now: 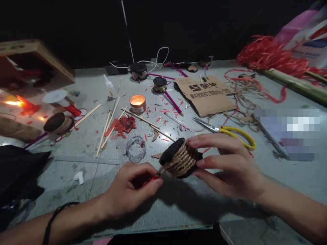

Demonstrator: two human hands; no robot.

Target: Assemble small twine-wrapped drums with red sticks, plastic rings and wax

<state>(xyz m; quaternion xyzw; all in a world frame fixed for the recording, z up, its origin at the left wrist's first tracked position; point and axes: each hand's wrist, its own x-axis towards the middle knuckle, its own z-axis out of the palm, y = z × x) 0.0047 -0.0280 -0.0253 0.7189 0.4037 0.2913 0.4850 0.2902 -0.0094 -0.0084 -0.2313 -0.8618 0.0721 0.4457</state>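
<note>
My right hand (224,163) grips a small drum-like piece (182,158) by its right side; it has black covered faces and brown twine wound around its middle. At the drum's lower left, my left hand (139,185) is closed on a red cord (150,180), pinched between thumb and fingers, beside the twine's end. A thin wooden stick (163,133) reaches to behind the drum's top. Just behind my right hand lie scissors (237,134) with yellow handles. A coil of grey strip (136,149) rests left of the drum.
A lit candle (137,103) stands mid-table, near red wax-like scraps (125,126) and wooden sticks (88,116). Behind are small drums (160,84) and brown cardboard (206,97). Twine and red ribbon lie at right, by a green stalk (296,85). Black cloth (17,173) lies left.
</note>
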